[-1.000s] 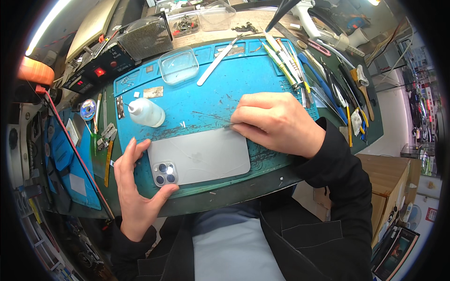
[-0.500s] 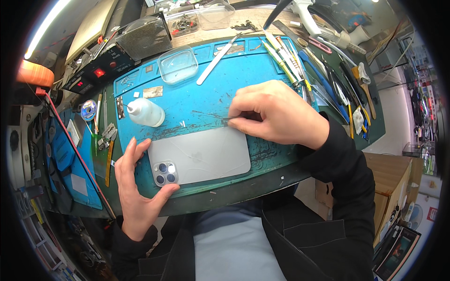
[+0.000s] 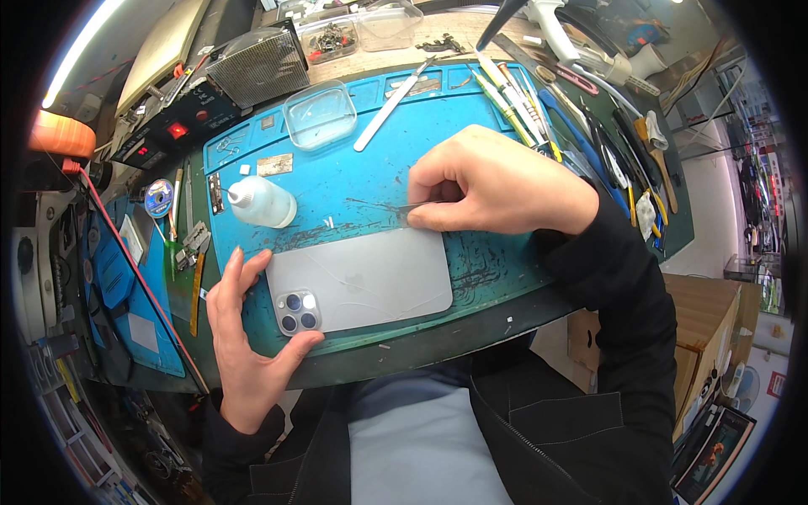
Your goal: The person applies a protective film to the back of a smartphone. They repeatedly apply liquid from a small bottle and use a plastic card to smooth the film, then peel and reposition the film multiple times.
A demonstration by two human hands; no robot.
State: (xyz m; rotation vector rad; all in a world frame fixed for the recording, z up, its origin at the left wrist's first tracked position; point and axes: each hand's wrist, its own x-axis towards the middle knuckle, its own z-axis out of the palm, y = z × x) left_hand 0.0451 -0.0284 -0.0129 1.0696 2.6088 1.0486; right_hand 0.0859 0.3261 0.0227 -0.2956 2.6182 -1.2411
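Note:
A grey smartphone (image 3: 379,282) lies back up on the blue mat, with crack lines across its back and a cluster of camera lenses at its left end. My left hand (image 3: 248,337) spans that end, thumb at the near corner and fingertips at the far corner. Just beyond the phone's far right edge, my right hand (image 3: 497,185) pinches a thin, dark, blade-like tool (image 3: 412,206); most of it is hidden by the fingers. A white squeeze bottle (image 3: 265,204) with a narrow tip stands beyond the phone.
Dark scrapings and small white bits mark the blue mat (image 3: 337,194). A clear plastic tub (image 3: 320,118) and a metal spatula-like tool (image 3: 391,105) sit farther back. Tweezers and brushes (image 3: 513,97) line the right side. A solder spool (image 3: 159,199) is at left.
My right hand has shifted slightly, its knuckles rolling a little up and away. The left hand and phone have stayed almost still.

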